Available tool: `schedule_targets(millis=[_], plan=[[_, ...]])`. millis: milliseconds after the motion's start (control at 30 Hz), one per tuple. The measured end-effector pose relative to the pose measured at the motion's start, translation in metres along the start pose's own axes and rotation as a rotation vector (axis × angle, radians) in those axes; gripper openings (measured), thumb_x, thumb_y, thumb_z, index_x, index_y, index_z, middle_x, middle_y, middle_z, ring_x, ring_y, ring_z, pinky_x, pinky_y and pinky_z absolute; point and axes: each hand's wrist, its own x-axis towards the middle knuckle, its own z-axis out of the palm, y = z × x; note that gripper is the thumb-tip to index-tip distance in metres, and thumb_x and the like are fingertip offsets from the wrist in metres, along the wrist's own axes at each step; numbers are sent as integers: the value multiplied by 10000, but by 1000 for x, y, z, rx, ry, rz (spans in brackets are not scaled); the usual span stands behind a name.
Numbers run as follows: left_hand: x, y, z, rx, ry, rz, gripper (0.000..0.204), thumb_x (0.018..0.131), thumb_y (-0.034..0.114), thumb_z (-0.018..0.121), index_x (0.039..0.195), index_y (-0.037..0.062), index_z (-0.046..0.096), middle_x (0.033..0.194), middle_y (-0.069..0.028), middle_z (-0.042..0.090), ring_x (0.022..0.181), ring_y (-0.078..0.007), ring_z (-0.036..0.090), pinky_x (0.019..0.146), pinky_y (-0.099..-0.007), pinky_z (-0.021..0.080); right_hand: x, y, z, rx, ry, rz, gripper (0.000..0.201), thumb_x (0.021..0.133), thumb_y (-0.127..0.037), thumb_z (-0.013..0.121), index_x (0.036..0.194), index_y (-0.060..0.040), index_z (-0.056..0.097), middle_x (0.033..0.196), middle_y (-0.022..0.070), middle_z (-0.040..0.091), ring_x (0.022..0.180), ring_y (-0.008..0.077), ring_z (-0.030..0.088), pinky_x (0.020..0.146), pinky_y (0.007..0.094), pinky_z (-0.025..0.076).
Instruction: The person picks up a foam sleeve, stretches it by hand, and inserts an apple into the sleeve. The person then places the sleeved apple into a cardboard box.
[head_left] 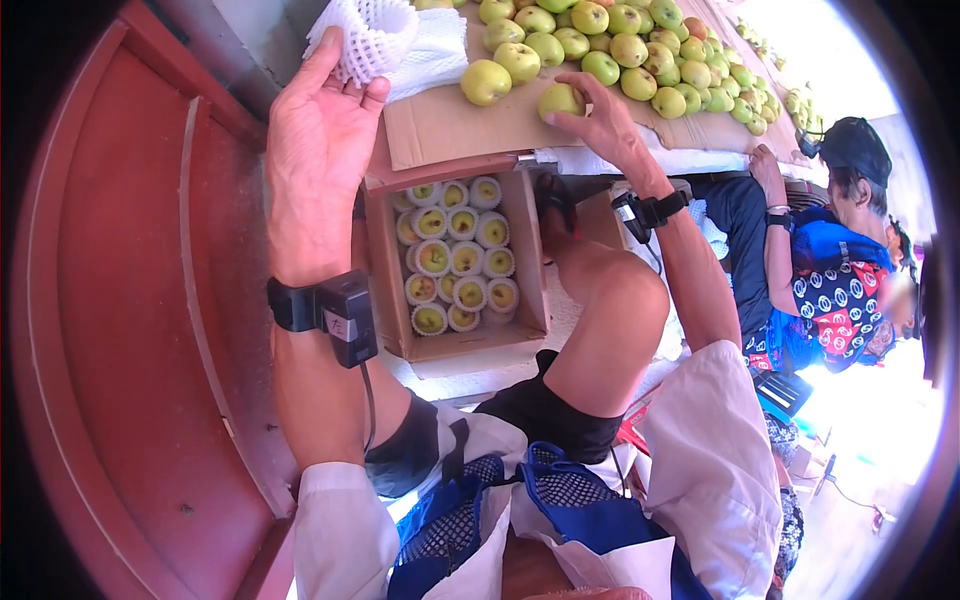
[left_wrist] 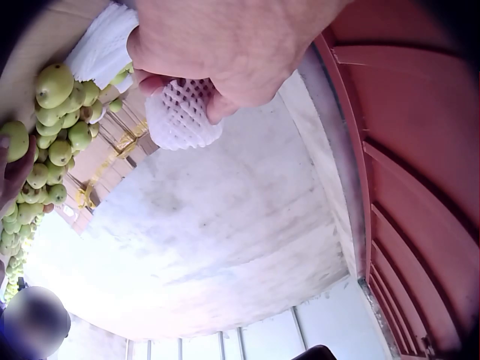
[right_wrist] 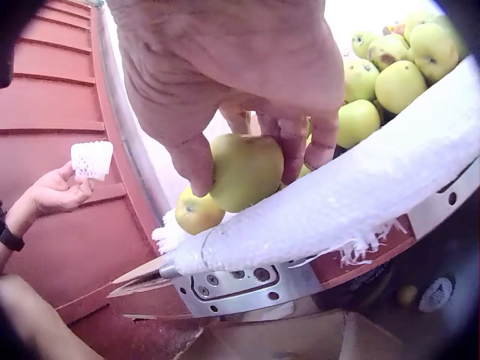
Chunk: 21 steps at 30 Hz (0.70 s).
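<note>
My left hand (head_left: 318, 170) holds a white foam net sleeve (head_left: 375, 40) between thumb and fingers, raised at the table's left end. In the left wrist view the mesh of the foam sleeve (left_wrist: 184, 116) hangs below the fingertips. On the other side, my right hand (head_left: 610, 125) grips a green apple (head_left: 560, 101) over the cardboard near the table's front edge. The right wrist view shows thumb and fingers around this apple (right_wrist: 247, 172). Below, an open cardboard box (head_left: 535, 270) contains rows of apples (head_left: 466, 258) in white foam sleeves.
Many loose green apples (head_left: 630, 50) are heaped across the table top. A stack of white foam sleeves (head_left: 430, 55) lies beside them on a cardboard sheet (head_left: 430, 135). A red metal panel (head_left: 130, 300) rises at left. Another person (head_left: 830, 250) is at right.
</note>
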Motion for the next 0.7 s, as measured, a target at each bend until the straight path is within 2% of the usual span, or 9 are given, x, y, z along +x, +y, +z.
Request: schedule_targets(millis=[100, 400, 500, 600, 700], plan=[[1, 0, 1, 11, 13, 1, 329, 986, 99, 632, 1301, 14, 587, 1247, -58, 640, 1119, -179, 555, 844, -366, 433, 6, 2, -2, -122, 39, 124, 687, 818, -409, 781, 1381, -85, 560, 1227, 196, 653, 1142, 317, 626, 964, 401, 496], [0, 2, -3, -15, -18, -14, 321, 981, 107, 645, 1284, 15, 594, 1231, -54, 644, 1115, -179, 559, 845, -361, 434, 7, 3, -1, -184, 44, 79, 741, 841, -473, 779, 1390, -32, 550, 1220, 200, 670, 1148, 314, 638, 982, 393, 497], [-1, 3, -3, -14, -50, -7, 309, 983, 103, 641, 1276, 20, 595, 1226, -51, 646, 1107, -175, 560, 833, -361, 437, 8, 3, -3, -161, 43, 164, 757, 837, -479, 778, 1391, -19, 545, 1229, 209, 667, 1161, 327, 635, 989, 399, 495], [0, 3, -4, -11, -42, -13, 302, 985, 103, 636, 1273, 21, 594, 1218, -51, 649, 1094, -174, 561, 818, -359, 439, 11, 13, -2, -337, 200, 289, 809, 791, -548, 772, 1364, -18, 560, 1235, 216, 644, 1157, 353, 627, 985, 437, 496], [-2, 2, 0, 16, 10, -4, 301, 988, 107, 634, 1273, 20, 592, 1213, -54, 650, 1081, -173, 562, 807, -356, 439, 10, 22, -4, -296, 190, 234, 798, 798, -537, 765, 1328, 30, 576, 1219, 250, 633, 1145, 378, 624, 990, 446, 493]])
